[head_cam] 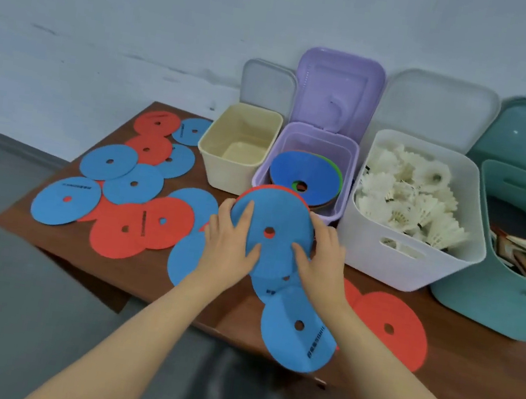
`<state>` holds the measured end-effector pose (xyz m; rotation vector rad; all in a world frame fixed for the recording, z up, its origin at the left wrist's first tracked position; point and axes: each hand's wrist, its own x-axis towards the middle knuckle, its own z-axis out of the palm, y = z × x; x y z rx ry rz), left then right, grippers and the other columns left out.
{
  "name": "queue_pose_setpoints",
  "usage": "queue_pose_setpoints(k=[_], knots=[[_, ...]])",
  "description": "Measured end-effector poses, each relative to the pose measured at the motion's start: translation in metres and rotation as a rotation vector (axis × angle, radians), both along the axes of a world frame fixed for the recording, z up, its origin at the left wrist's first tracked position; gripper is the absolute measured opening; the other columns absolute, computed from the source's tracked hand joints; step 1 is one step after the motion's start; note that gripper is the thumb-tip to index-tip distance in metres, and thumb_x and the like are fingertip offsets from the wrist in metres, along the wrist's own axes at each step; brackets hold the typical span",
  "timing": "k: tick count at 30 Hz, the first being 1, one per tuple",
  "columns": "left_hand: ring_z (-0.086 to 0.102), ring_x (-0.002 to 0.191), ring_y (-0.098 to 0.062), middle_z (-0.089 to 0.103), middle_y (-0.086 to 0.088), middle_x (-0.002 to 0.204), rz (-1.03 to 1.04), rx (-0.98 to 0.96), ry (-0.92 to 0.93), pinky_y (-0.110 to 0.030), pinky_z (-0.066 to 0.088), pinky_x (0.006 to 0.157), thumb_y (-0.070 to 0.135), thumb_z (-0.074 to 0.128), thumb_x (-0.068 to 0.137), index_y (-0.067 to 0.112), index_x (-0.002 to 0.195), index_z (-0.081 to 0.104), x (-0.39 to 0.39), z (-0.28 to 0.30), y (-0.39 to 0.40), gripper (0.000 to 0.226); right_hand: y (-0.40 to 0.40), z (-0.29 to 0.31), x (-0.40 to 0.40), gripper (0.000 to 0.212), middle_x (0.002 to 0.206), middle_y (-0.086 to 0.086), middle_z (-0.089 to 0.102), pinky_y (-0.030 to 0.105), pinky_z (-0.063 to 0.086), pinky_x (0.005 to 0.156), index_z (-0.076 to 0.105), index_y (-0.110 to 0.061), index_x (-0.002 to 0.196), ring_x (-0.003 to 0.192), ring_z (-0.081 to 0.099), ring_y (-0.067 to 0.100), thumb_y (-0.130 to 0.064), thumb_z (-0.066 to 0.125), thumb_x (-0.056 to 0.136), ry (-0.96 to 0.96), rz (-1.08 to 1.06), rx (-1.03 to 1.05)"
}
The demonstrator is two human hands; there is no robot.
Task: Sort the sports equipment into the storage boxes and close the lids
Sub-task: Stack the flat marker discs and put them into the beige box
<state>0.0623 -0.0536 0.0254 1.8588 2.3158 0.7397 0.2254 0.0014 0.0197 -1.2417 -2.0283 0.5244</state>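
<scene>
A small stack of discs (272,230), blue on top with a red edge showing beneath, is held between both hands just in front of the purple box (305,171). The left hand (229,241) grips its left edge, fingers (246,212) spread over the top face; the right hand (321,254) grips the right edge, fingers (301,251) curled onto the blue surface. The stack's far edge is level with the purple box's near rim, where more discs already lie inside and the lid stands upright behind.

Left of the fingers, loose blue and red discs (133,182) are scattered, overlapping, across the tabletop (145,271), reaching close to its left edge. Beyond the fingers to the left an empty cream box (237,152) stands open. To their right, a white box (413,215) is filled with shuttlecocks (405,198), touching a teal box (507,265) further right. Below the wrists, a blue disc (298,331) overhangs the near tabletop edge, and a red disc (388,329) lies beside it. A bare strip of tabletop remains between the right hand and the white box.
</scene>
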Motion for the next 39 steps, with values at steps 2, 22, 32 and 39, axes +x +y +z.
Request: queue_pose_setpoints(k=[2,22,32,39], knots=[[0.03,0.118,-0.041,0.019,-0.023,0.144,-0.006,0.015,0.015,-0.049,0.028,0.098,0.031,0.061,0.085,0.012,0.146,0.025,-0.02,0.01,0.018,0.073,0.019,0.011,-0.022,0.056,0.112,0.009,0.055,0.047,0.043,0.083,0.042,-0.012,0.137,0.1,0.053,0.029,-0.014,0.062,0.085,-0.011,-0.02,0.019],[0.024,0.124,-0.037,0.008,-0.018,0.148,0.014,-0.157,0.196,-0.042,0.022,0.104,0.039,0.051,0.09,0.014,0.146,0.019,-0.184,0.031,0.237,0.069,0.237,0.023,-0.181,0.054,0.12,0.005,0.052,0.03,0.018,0.081,0.038,-0.019,0.139,0.113,0.043,0.026,-0.018,0.055,0.088,-0.146,0.007,-0.003],[0.022,0.13,-0.033,0.01,-0.015,0.149,-0.28,-0.293,0.264,-0.041,0.023,0.106,0.042,0.044,0.092,0.017,0.146,0.018,-0.226,-0.019,0.289,0.065,0.254,-0.011,-0.208,0.051,0.129,0.003,0.045,0.035,0.021,0.093,0.033,-0.02,0.14,0.117,0.034,0.025,-0.025,0.048,0.092,-0.441,-0.225,-0.16],[0.006,0.14,-0.032,0.007,-0.008,0.156,-0.358,-0.314,0.371,-0.047,0.006,0.111,0.044,0.038,0.095,0.023,0.148,0.016,-0.235,-0.027,0.291,0.061,0.242,-0.016,-0.213,0.044,0.136,0.001,0.031,0.039,0.023,0.097,0.041,-0.027,0.133,0.118,0.032,0.026,-0.031,0.049,0.09,-0.487,-0.238,-0.159]])
